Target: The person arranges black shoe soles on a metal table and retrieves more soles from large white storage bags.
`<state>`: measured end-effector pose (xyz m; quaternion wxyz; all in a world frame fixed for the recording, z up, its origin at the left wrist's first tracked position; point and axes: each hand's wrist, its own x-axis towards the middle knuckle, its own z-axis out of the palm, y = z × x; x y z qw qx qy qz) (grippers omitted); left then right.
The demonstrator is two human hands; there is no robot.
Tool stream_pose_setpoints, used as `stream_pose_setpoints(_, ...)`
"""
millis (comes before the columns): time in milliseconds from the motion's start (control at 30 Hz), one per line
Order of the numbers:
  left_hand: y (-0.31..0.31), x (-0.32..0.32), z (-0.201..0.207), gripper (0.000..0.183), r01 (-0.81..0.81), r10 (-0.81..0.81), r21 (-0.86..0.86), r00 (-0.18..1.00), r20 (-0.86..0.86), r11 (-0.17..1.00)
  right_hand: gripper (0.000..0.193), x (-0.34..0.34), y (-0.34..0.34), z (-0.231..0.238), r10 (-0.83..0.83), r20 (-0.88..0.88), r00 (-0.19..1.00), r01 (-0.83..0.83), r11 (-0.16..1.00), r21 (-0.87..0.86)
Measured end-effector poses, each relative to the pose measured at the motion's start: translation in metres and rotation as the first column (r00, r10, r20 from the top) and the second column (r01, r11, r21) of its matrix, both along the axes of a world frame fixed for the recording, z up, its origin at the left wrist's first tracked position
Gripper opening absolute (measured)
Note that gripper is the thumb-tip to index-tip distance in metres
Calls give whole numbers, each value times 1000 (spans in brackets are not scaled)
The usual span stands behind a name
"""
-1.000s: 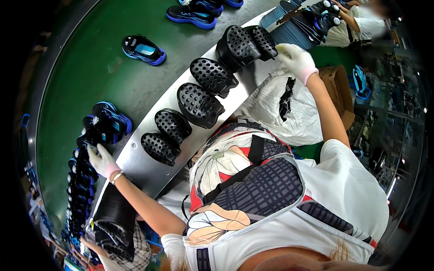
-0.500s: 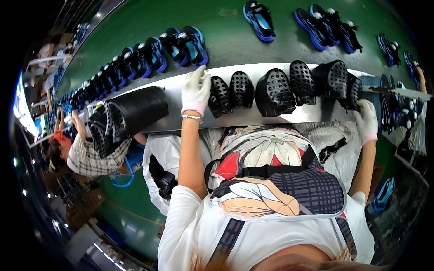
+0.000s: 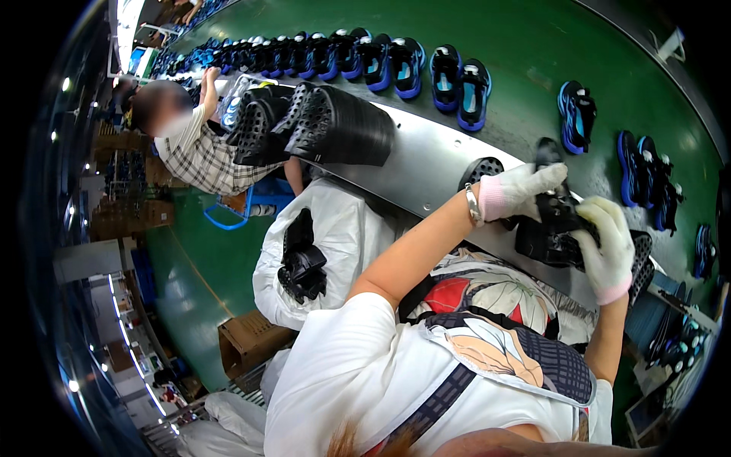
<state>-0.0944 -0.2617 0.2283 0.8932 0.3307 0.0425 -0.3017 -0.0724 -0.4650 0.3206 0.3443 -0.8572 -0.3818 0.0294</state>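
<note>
Beyond both hands, a green worktop (image 3: 518,38) is bordered on the near side by a steel ledge (image 3: 430,156). Between the two hands, just above this ledge, a black moulded piece (image 3: 557,213) is held. Its long axis is hard to read, since much of its surface is covered by fingers; whether the dark rounded end (image 3: 547,152) rising past the left fingertips belongs to it cannot be told. The piece is reached from its left by the left hand (image 3: 521,190), whose fingers are laid across its upper part, and from its right by the right hand (image 3: 608,244), curled against its lower edge; neither hand is clearly nearer. Below the piece, toward the body, a bulky black shell (image 3: 542,245) is partly covered. Close to the left wrist, a perforated black shell (image 3: 483,169) is seen, and another perforated shell (image 3: 642,259) is placed just right of the right hand. Farther ahead, a black-and-blue sneaker (image 3: 576,118) is set on the green surface. Well to the left of the hands, nested black shells (image 3: 354,126) are stacked.
</note>
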Motion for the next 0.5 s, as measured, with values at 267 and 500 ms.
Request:
stream_pose_setpoints(267, 51, -9, -15, 45, -480, 423, 354, 877, 229, 803, 44, 26, 81, -42, -47, -330, 943, 7, 993, -120)
stream_pose_setpoints(500, 94, 3, -48, 34, -655, 652, 312, 747, 130, 688, 38, 57, 148, -65, -40, -371, 928, -79, 950, -301)
